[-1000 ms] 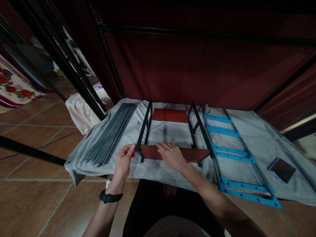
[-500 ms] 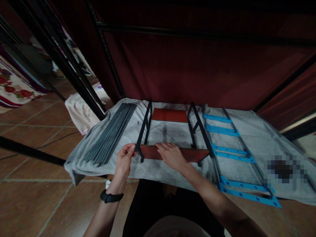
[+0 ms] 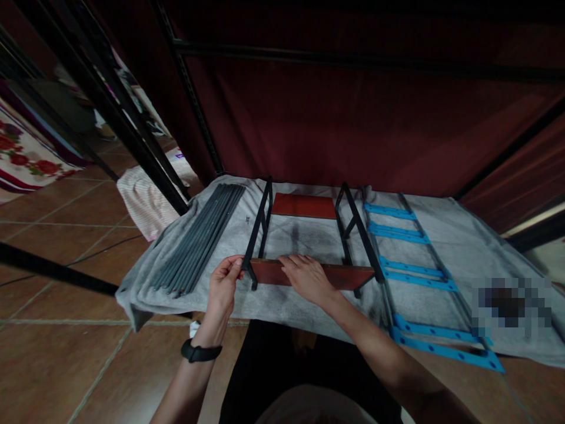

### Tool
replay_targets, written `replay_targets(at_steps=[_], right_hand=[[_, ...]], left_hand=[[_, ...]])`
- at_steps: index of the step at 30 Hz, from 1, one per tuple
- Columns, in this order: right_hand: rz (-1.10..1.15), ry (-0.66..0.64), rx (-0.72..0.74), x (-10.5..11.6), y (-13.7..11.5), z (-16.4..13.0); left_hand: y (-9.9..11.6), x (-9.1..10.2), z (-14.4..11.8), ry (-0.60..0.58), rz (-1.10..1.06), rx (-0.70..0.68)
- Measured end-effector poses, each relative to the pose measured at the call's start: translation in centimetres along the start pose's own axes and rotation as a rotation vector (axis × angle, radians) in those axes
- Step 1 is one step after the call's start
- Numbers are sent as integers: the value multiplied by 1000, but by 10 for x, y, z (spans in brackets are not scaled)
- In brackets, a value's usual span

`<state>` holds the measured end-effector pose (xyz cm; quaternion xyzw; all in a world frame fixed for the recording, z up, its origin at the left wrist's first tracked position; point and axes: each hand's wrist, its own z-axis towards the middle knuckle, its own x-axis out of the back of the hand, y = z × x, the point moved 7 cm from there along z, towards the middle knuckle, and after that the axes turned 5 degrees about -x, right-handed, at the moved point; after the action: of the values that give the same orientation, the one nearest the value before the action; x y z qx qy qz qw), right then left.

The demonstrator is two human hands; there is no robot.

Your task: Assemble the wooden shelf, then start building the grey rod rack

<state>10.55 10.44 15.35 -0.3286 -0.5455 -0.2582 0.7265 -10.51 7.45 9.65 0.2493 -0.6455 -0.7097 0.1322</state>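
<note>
Since the earlier frame, the left hand (image 3: 224,277) has shifted very slightly to the right, its wristband (image 3: 201,352) with it; the right hand (image 3: 308,281) has stayed in place.

In the head view, the left forearm rises from the bottom edge, leaning a little to the right, with the wrist nearly straight. Thumb and index fingers are narrowed to a pinch against the near left corner of the frame (image 3: 258,226); whether a small piece sits between them I cannot tell. The right forearm reaches in from the lower right and slants up across the front, palm down. Its fingers lie close together over the top edge of the front board (image 3: 270,273); where the thumb presses I cannot tell.

The frame rests on the grey cloth (image 3: 302,238) before the person, its dark side bars running away from them. The front board spans the near ends, its broad side facing the person, and the back board (image 3: 303,206) lies near the far ends. A row of rods (image 3: 198,241) lies left of the frame, blue strips (image 3: 445,352) to its right.
</note>
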Motion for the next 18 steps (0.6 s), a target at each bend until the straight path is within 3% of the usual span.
replay_targets(at_steps=[18], right_hand=[[-4,2,1,1,-1,0]], left_hand=[[-2,0,-3,40,-30,23]])
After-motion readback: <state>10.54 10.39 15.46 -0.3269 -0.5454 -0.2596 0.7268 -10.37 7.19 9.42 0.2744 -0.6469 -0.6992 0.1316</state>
